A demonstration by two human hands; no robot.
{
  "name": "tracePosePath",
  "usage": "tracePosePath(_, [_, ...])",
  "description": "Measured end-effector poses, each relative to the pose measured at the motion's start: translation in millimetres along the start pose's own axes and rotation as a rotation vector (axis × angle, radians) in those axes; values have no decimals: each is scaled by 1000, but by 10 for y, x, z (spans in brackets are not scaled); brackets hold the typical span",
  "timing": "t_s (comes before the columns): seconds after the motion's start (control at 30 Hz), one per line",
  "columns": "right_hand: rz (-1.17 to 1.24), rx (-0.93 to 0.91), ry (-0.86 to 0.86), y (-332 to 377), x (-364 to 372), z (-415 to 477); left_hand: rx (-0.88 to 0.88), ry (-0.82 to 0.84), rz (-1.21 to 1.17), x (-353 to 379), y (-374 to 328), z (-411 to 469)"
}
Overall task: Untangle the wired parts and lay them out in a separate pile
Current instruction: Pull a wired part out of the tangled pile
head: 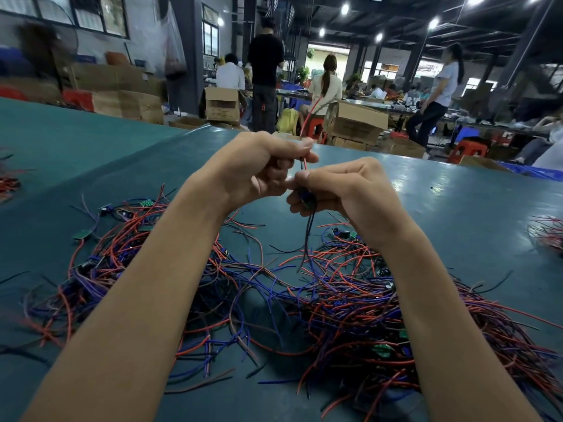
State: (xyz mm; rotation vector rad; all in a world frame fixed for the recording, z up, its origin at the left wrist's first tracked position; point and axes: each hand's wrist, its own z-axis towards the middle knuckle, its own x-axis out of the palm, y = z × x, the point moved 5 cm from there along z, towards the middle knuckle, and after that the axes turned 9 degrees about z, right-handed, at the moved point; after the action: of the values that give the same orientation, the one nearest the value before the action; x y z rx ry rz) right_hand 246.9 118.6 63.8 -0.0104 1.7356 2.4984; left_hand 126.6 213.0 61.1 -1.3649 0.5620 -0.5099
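Note:
Both hands are raised above the green table [457,214]. My left hand [259,169] pinches a red wire [308,118] that rises up past its thumb. My right hand [344,190] grips the small dark wired part [306,197] that the wire belongs to; its black and blue leads [307,239] hang down toward the table. Below lies a large tangled heap of red, blue, purple and black wired parts [350,300], thickest at the right. A looser spread of wired parts with small green boards [122,239] lies at the left.
More small wire clusters sit at the far left edge [7,184] and far right edge [547,233] of the table. Beyond the table's far edge stand cardboard boxes [355,123], red stools and several people at other benches.

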Motion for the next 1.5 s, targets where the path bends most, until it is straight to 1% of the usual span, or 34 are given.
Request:
tracePosePath(0.13, [-165, 13, 151, 12, 102, -26, -95, -129, -177, -203, 125, 15])
tracePosePath(0.27, [-217, 12, 186, -30, 208, -17, -160, -177, -279, -194, 228, 16])
tracePosePath(0.47, [-157, 54, 233, -18, 145, -37, -109, -258, -390, -189, 166, 48])
tracePosePath(0.67, [26, 144, 179, -78, 74, -15, -15, -355, -488, -255, 62, 49])
tracePosePath(0.77, [87, 178, 158, -125, 20, -11, 9, -326, -492, -345, 37, 28])
tracePosePath(0.87, [154, 203, 116, -130, -33, 3, -33, -276, -323, -347, 14, -8])
tracePosePath(1.0, [203, 94, -72, -57, -195, 60, -86, -60, 36, -130, -41, -62])
tracePosePath(1.07, [228, 93, -160, -57, -269, 63, -60, 64, 164, -6, -73, -98])
tracePosePath(1.13, [252, 125, -210, -80, -303, 53, -2, 162, 272, 115, -101, -126])
tracePosePath(1.2, [278, 164, -223, -102, -310, 42, 34, 193, 287, 203, -106, -128])
tracePosePath(1.27, [282, 192, -206, -103, -302, 37, 30, 181, 236, 237, -99, -121])
tracePosePath(1.43, [111, 216, -199, -49, -294, 6, 14, 135, 199, 170, -77, -95])
tracePosePath(1.5, [79, 212, -205, -23, -281, -10, -10, 124, 164, 137, -63, -96])
